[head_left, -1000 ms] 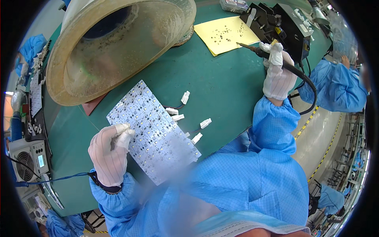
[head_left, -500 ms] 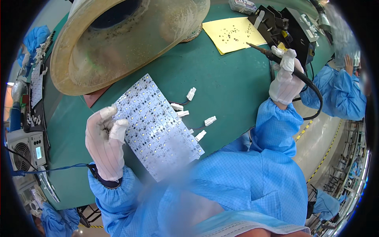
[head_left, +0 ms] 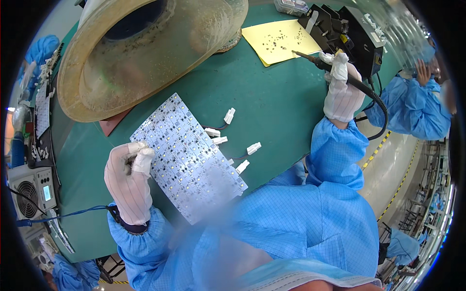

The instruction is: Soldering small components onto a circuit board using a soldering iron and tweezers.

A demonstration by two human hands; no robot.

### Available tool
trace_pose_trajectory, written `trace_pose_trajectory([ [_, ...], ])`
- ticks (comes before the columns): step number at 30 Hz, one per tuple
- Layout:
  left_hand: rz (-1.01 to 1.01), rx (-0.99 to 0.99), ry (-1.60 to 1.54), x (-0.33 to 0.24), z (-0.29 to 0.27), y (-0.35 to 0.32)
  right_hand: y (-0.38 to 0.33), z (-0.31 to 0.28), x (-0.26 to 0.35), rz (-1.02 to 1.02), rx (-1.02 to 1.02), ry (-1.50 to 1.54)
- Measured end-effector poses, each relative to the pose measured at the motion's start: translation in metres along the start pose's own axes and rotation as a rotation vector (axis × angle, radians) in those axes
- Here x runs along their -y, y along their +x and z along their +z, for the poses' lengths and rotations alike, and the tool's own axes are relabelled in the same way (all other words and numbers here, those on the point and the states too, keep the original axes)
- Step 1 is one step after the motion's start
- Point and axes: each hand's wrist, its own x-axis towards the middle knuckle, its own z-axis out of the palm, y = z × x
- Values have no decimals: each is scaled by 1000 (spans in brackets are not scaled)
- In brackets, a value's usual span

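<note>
My gloved right hand [head_left: 343,94] is closed around a soldering iron [head_left: 318,62]. The iron's tip points left, at the lower edge of a yellow sheet [head_left: 274,41] dotted with dark specks. A white LED circuit board [head_left: 187,155] lies tilted on the green bench mat, its near end blurred by something in front. Along the board's right side sit several white plug connectors [head_left: 229,115], some on short dark wires. At the board's left edge is my gloved left hand [head_left: 128,179], thumb and fingers pinched together. What they hold, if anything, is hidden.
A large yellowed fume hood [head_left: 145,58] overhangs the far left. Behind the iron stands a black soldering stand [head_left: 352,41]; the iron's cable loops down on the right. A boxed unit with a fan [head_left: 31,191] is at the left edge. Co-workers in blue [head_left: 410,109] sit nearby.
My left thumb and fingers have closed from slightly apart into a pinch. The right hand and iron appear slightly further left and up. The whole view has shifted a little.
</note>
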Motion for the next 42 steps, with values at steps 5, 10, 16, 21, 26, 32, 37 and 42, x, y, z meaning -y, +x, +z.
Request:
trace_pose_trajectory([
  [5,-36,27,-8,0,-1,-1,1,-1,0,-3,26,-33],
  [10,23,23,9,2,0,0,4,-3,-7,-210,45,-112],
  [16,133,27,-19,10,2,2,0,-3,2,-4,-19,55],
  [21,96,-44,-78,6,3,3,-1,-6,-3,-28,-77,111],
  [26,173,-59,-11,11,2,4,-4,-5,15,150,-26,294],
  [32,284,-28,89,9,1,24,-27,-9,34,-15,66,241],
  [37,453,-48,169,7,13,21,-34,-3,23,-293,410,521],
  [42,500,-7,167,14,12,38,-56,7,67,-59,461,364],
])
